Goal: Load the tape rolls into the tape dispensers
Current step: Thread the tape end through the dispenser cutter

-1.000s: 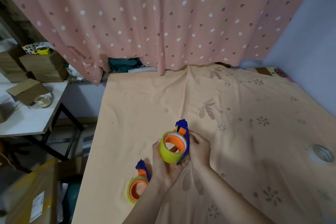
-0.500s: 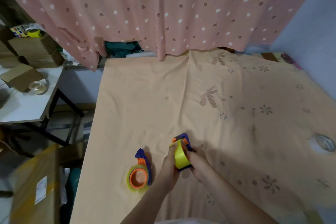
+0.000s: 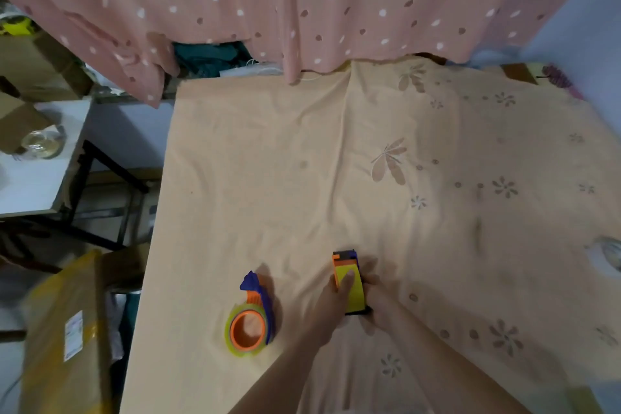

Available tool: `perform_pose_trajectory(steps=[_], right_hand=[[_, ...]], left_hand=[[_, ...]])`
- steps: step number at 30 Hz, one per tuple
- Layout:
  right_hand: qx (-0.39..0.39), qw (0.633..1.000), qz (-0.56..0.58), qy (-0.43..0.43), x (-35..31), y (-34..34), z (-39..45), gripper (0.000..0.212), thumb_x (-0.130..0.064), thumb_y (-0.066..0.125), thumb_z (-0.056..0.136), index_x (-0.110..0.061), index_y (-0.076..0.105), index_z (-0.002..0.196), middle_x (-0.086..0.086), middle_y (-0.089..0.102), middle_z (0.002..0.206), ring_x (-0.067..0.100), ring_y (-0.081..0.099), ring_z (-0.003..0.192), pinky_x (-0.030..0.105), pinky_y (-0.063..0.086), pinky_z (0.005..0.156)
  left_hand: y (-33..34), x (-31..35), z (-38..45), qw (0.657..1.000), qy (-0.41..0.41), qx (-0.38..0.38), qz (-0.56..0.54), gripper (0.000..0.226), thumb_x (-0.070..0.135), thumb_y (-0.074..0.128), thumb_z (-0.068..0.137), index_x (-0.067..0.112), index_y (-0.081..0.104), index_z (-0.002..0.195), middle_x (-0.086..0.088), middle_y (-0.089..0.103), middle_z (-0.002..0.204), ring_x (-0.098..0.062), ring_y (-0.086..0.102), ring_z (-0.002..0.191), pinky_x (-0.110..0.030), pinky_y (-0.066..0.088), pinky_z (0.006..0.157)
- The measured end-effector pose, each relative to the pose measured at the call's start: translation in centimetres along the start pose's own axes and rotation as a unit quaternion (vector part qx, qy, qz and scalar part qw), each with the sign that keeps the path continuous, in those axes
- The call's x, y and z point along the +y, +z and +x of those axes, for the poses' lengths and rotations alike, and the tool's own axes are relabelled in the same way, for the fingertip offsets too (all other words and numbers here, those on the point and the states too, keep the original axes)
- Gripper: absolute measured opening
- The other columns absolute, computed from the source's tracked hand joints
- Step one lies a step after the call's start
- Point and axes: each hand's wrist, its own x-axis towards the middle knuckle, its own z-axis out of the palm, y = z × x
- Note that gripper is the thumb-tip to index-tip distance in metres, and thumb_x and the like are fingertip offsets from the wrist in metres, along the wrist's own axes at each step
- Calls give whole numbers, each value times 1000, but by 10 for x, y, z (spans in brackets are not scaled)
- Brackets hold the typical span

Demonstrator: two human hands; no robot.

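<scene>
A blue and orange tape dispenser [image 3: 349, 282] with a yellow tape roll on it stands on edge on the peach cloth. My left hand [image 3: 331, 304] grips its left side, thumb on the yellow tape. My right hand [image 3: 378, 301] holds its right side. A second blue and orange dispenser [image 3: 250, 321] with a yellow roll on its orange hub lies flat to the left, untouched. A clear tape roll [image 3: 606, 254] lies at the right edge of the cloth.
The table under the peach floral cloth [image 3: 302, 178] ends at a left edge, with a pink dotted curtain [image 3: 302, 3] behind. A white side table [image 3: 30, 178] with boxes and a clear roll stands at left. A yellow-wrapped parcel [image 3: 64, 339] sits below it.
Both hands have lowered the loaded dispenser from the air onto the cloth and turned it on edge. The camera view has tilted a little. The second dispenser has not moved.
</scene>
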Motion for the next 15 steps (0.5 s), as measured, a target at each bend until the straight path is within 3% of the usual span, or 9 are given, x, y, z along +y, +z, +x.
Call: perform_pose_trajectory(steps=[2, 4, 7, 9, 13, 15], right_hand=[[-18, 1000, 19, 15, 4, 1, 6, 35, -17, 47, 104, 3, 56, 131, 30, 69, 106, 42, 71, 84, 52, 59, 69], [-34, 997, 54, 45, 9, 4, 10, 37, -28, 41, 106, -5, 57, 132, 25, 68, 117, 34, 70, 82, 43, 58, 63], [-41, 993, 79, 80, 15, 4, 17, 41, -35, 35, 107, -11, 60, 130, 24, 65, 127, 42, 67, 104, 51, 57, 80], [-39, 993, 73, 89, 19, 1, 20, 39, -34, 37, 106, -12, 64, 125, 23, 69, 121, 41, 67, 108, 52, 56, 86], [-22, 995, -11, 92, 20, -6, 22, 27, -22, 47, 103, -9, 70, 104, 11, 79, 83, 25, 76, 71, 33, 61, 60], [0, 994, -81, 73, 16, -8, 23, 22, -15, 50, 102, -4, 67, 109, 16, 76, 95, 30, 74, 80, 42, 62, 71]], left_hand=[[0, -2, 6, 1000, 5, -8, -1, 47, 40, 47, 106, 10, 55, 142, -15, 70, 133, -34, 68, 122, -56, 51, 108], [-3, -7, 11, 1000, 3, -1, 14, 51, 46, 49, 104, 12, 56, 141, -14, 70, 133, -33, 68, 120, -56, 52, 106], [-6, -16, 18, 995, -8, 27, 91, 60, 59, 48, 98, 18, 55, 141, -12, 69, 132, -29, 68, 117, -51, 54, 103], [-7, -21, 20, 987, -19, 42, 155, 61, 61, 42, 100, 20, 51, 144, -11, 65, 133, -28, 64, 118, -46, 52, 105], [-3, -25, 16, 979, -31, 45, 199, 62, 58, 37, 104, 19, 41, 151, -13, 54, 142, -30, 52, 130, -42, 40, 113], [-2, -23, 14, 971, -34, 52, 231, 60, 55, 34, 105, 19, 39, 152, -15, 52, 142, -33, 48, 133, -41, 37, 115]])
